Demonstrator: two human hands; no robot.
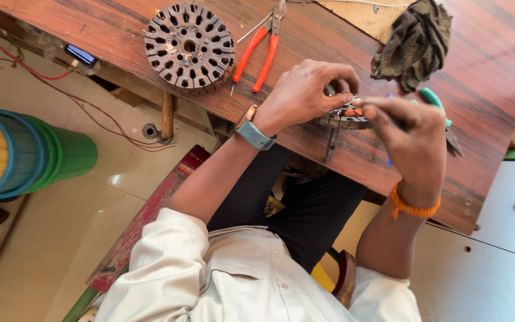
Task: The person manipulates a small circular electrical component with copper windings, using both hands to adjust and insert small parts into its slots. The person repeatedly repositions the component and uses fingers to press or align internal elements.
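Fingers first: the left hand is curled over the top of a small round metal stator core, fingertips bent down onto its far rim, so it's gripping that piece. The right hand comes in from the other side with the thumb and forefinger pinched narrow right at the core's edge. Whatever is between them is too thin or too blurred to make out, could be wire, can't say. Most of the core is buried under both hands; only a sliver of slotted grey rim and a bit of copper-coloured winding show in the gap. It sits on the wooden workbench near the front edge, straight in front of the person.

Behind the right hand a teal-handled tool pokes out, with its dark metal end showing lower right of the knuckles. Hard to tell if the hand is holding it or if it's just lying there.

Moving outward: a grey-blue watch on the left wrist, an orange thread band on the right. Further back on the bench there's a bigger dark stator disc full of slots, well apart from the hands, and orange-handled pliers just beside it, tips cut off by the top of the frame. A crumpled dark rag lies at the upper right. At the left, stacked green and blue tubs are partly cropped off.
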